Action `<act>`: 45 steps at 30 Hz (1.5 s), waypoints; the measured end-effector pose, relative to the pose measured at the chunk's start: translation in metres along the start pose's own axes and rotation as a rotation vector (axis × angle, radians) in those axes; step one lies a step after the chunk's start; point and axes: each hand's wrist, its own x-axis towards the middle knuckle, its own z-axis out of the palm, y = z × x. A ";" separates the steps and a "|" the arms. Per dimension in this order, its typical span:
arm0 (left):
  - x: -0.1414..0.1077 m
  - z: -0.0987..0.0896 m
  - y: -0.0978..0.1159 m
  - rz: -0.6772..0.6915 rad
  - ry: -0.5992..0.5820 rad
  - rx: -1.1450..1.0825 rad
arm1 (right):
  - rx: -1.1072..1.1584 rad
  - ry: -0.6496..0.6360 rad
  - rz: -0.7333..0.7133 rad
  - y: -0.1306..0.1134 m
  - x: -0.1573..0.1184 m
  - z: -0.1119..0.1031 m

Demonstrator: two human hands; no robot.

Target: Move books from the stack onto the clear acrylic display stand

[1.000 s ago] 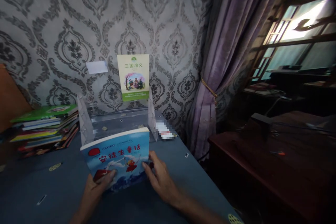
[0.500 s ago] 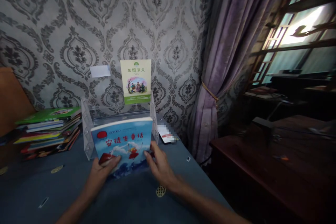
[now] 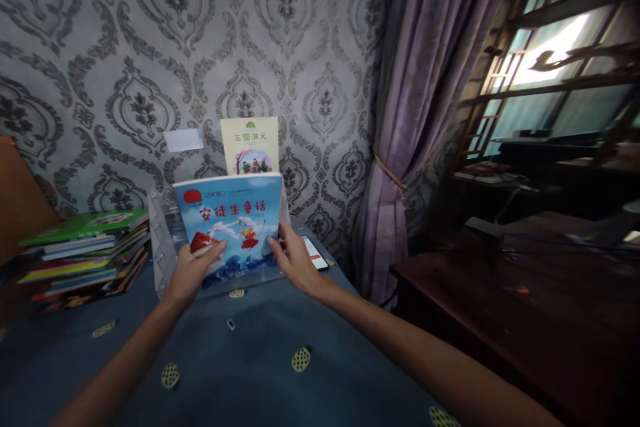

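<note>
Between my two hands is a blue picture-covered book (image 3: pixel 235 223), upright and leaning slightly back, its front cover facing me. My left hand (image 3: pixel 193 270) grips its lower left edge, thumb on the cover. On the lower right edge my right hand (image 3: pixel 295 257) is closed the same way, fingers behind the book. Just behind stands a clear plastic book rack (image 3: pixel 163 247), mostly covered by the book. A pale green book (image 3: pixel 249 140) stands upright at the rack's back right, its lower part hidden by the blue book.
To the left lies a stack of books (image 3: pixel 90 247) on the blue patterned tablecloth (image 3: pixel 240 367). Right of the rack is a phone (image 3: pixel 315 255). A white label (image 3: pixel 183 140) shows above the rack, against the wall. A purple curtain (image 3: pixel 400 127) hangs beyond the table's right edge.
Both hands have raised the blue book and moved it away from me toward the rack. It now covers the lower part of the green book. The view has shifted slightly.
</note>
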 end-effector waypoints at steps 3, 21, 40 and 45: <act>-0.019 -0.004 -0.028 -0.130 -0.028 -0.076 | -0.013 -0.049 0.056 0.006 -0.032 0.005; -0.040 -0.035 -0.027 -0.024 -0.255 0.141 | 0.021 -0.123 0.173 0.017 -0.064 0.007; -0.044 -0.044 -0.023 0.231 -0.327 0.636 | -0.121 -0.047 0.101 0.027 -0.054 0.015; -0.023 -0.033 0.011 0.377 -0.288 0.749 | -0.179 -0.002 0.011 0.017 -0.016 -0.004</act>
